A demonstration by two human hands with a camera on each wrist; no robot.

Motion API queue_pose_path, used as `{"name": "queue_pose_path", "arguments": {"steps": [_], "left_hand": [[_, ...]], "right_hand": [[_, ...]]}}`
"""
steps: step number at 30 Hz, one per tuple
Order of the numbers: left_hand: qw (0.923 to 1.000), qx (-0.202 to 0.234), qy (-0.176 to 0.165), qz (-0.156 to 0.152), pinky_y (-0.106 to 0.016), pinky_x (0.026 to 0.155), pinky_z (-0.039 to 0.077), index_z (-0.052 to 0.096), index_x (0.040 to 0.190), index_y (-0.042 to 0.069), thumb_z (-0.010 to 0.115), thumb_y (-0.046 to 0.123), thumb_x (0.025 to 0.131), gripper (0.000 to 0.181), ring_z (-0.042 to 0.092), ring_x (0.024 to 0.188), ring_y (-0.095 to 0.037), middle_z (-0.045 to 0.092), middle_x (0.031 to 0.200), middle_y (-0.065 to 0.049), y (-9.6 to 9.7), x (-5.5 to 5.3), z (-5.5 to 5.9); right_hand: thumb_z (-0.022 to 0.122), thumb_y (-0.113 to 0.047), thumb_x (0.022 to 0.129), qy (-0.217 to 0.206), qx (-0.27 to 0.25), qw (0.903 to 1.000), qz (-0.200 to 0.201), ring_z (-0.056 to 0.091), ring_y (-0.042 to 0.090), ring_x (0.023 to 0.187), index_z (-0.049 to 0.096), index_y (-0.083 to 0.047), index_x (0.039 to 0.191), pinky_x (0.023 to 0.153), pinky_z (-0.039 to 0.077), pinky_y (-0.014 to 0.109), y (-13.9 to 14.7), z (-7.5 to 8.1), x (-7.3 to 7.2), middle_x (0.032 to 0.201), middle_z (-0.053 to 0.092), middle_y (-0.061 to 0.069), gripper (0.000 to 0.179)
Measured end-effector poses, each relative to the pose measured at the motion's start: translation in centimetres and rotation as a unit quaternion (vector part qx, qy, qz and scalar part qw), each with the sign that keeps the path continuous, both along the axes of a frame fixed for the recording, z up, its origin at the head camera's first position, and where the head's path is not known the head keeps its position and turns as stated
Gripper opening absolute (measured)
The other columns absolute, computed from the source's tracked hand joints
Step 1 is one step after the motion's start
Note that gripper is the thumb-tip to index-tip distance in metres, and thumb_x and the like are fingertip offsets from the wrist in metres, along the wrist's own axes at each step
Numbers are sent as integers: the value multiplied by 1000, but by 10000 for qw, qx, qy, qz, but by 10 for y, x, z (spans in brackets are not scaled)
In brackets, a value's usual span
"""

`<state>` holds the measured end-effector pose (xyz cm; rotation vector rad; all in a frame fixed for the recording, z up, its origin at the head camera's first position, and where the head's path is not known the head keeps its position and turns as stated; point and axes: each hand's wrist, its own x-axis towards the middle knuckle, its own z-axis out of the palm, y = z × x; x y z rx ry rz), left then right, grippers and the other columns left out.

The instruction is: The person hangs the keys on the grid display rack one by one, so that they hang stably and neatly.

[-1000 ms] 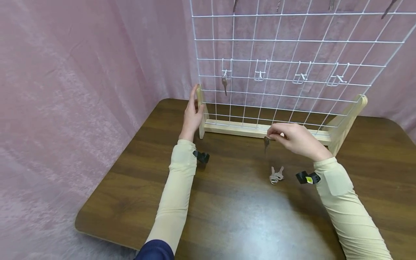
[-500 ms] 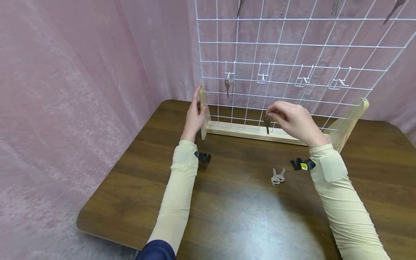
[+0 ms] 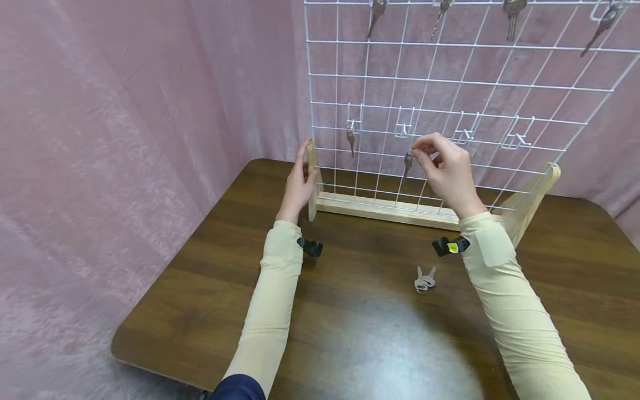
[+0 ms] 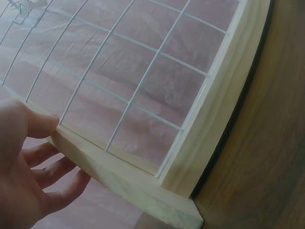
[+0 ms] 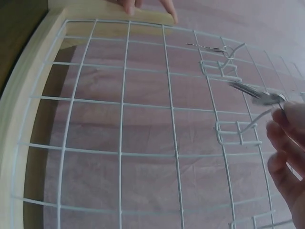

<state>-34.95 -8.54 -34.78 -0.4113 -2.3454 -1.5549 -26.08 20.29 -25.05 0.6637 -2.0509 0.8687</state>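
My left hand (image 3: 296, 191) grips the wooden side post (image 4: 126, 188) of a white wire grid rack, thumb on one side and fingers on the other. My right hand (image 3: 448, 172) pinches a small set of keys (image 3: 408, 165) by the ring. The keys hang from the fingertips in front of the grid (image 3: 380, 150). In the right wrist view these keys (image 5: 259, 97) point away from the hand, near a white wire hook (image 5: 238, 133). Just above them in the head view is the second hook (image 3: 402, 130) from the left. Keys (image 3: 351, 143) hang on the leftmost hook.
Another ring of keys (image 3: 424, 280) lies on the brown wooden table (image 3: 360, 333). Two more hooks, including one far right (image 3: 515, 140), project from the same row. Several key sets, one at upper right (image 3: 512, 16), hang higher up. A pink curtain (image 3: 200, 83) stands behind.
My right hand has risen from low by the rack's base toward the hook row, carrying the keys. My left hand keeps its hold on the post. The head view has tilted slightly upward.
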Motion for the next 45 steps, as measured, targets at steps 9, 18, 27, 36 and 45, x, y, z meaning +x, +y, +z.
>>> {"name": "queue_pose_path", "arguments": {"steps": [9,18,27,36,45], "left_hand": [[10000,23,-21,-30,-47,92,54,14,149,52,51,11,100,74,56,121,-29,48,141,-17,-2,-2,-1],[10000,21,-11,-56,-47,95,52,15,148,54,51,11,100,74,56,122,-29,46,145,-16,-1,-2,-1],[9999,-20,-63,-82,-47,93,53,14,147,57,51,12,100,75,56,122,-29,45,145,-15,-2,-2,-1],[9999,-6,-103,43,-48,92,53,14,147,55,51,12,100,74,58,119,-30,51,139,-18,0,-3,0],[9997,-62,-123,219,-49,82,56,14,150,47,50,9,99,73,60,110,-32,53,131,-17,4,-2,1]], "right_hand": [[61,-2,92,109,-330,9990,-282,46,-16,80,65,5,96,63,35,8,-14,11,-17,90,69,18,9],[60,-4,92,133,-317,9984,-449,44,-17,79,64,5,96,62,35,8,-15,11,-29,90,68,20,10],[58,-6,93,-159,-501,9972,-526,47,-14,84,65,5,99,63,37,5,-10,0,-19,97,68,18,14],[62,0,90,-615,865,9941,-223,48,-2,73,66,-2,96,63,38,11,10,-43,11,89,67,10,8],[68,-8,88,-1417,3022,9396,756,62,8,80,65,-16,100,67,53,32,34,-73,39,94,66,-5,15]]}}
